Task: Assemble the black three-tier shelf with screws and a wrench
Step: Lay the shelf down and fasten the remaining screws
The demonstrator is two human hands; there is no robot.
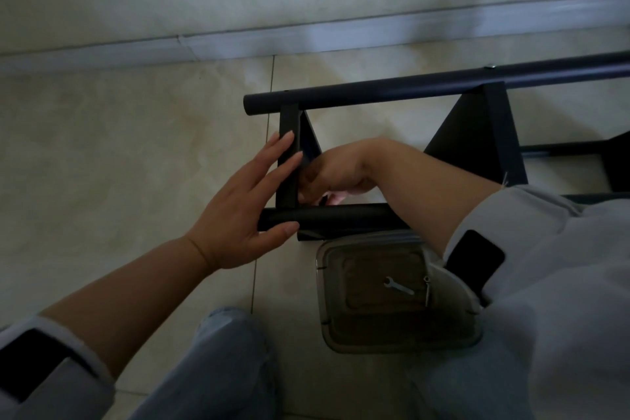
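Note:
The black shelf lies on its side on the tiled floor. Its far pole point(409, 87) and near pole point(341, 215) run left to right, joined by the end tier point(289, 133) and a second tier point(484, 136). My left hand point(245, 211) lies flat with fingers spread against the end tier's outer face, thumb under the near pole's end. My right hand point(335, 174) reaches down inside the frame at the corner of end tier and near pole, fingers curled; what they pinch is hidden. A small wrench point(399, 286) and a screw point(426, 290) lie in a clear container point(327, 327).
The container sits on the floor just in front of the near pole, between my knees. A bolt head point(491, 66) shows on the far pole above the second tier. A wall with a pale skirting board point(238, 44) runs behind the shelf. More shelf frame extends off the right edge.

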